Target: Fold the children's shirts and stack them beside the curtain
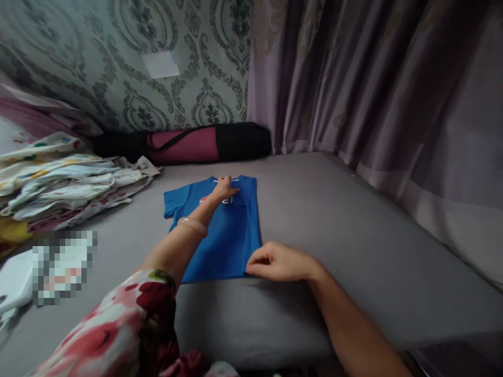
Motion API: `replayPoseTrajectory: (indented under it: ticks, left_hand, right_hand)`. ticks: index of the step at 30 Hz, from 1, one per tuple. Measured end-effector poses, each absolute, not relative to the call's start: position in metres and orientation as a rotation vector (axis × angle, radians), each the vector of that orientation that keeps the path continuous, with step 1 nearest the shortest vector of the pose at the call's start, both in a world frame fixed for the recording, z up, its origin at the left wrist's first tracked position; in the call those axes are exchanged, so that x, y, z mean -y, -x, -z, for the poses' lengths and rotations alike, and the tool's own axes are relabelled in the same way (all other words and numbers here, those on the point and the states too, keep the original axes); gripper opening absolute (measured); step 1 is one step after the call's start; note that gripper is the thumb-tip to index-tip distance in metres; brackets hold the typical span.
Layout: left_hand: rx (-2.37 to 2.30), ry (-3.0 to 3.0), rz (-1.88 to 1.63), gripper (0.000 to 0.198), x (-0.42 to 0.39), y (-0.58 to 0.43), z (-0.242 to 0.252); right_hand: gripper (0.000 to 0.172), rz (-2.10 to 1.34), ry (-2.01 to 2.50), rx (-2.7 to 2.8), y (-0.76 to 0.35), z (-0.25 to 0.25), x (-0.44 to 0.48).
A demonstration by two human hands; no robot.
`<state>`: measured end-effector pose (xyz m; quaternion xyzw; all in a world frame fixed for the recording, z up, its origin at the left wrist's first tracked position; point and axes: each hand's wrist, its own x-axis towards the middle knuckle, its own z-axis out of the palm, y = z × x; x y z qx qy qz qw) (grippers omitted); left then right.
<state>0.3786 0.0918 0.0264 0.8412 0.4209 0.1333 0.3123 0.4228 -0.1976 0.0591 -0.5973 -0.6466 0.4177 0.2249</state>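
Observation:
A blue T-shirt (231, 235) lies on the grey bed (353, 235), its right side folded in and its left sleeve spread out. My left hand (225, 189) reaches far forward and rests near the collar, fingers pressed on the cloth beside a printed logo. A pale bangle sits on that wrist. My right hand (277, 262) lies at the shirt's near right corner, fingers curled and pinching the hem edge.
A pile of folded patterned clothes (58, 178) lies at the left. A black and pink rolled bag (188, 144) rests against the papered wall. Mauve curtains (373, 89) hang along the right. White cloth (15, 283) lies at the near left.

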Motion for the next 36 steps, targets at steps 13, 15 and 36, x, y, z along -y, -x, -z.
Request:
replayPoseTrajectory:
  ticks: [13,15,36]
  left_hand:
    - [-0.035,-2.803,-0.246,0.028,0.065,-0.278,-0.032]
    - [-0.088,-2.813,-0.231,0.03,0.08,-0.269,-0.027]
    - [-0.265,-2.856,-0.296,0.055,0.097,-0.259,0.01]
  right_hand:
    - [0.047,-0.235,2.021,1.652,-0.438,0.009,0.164]
    - [0.05,-0.278,2.112,1.696,-0.431,0.009,0.163]
    - [0.063,-0.301,2.512,1.615,-0.478,0.004,0.033]
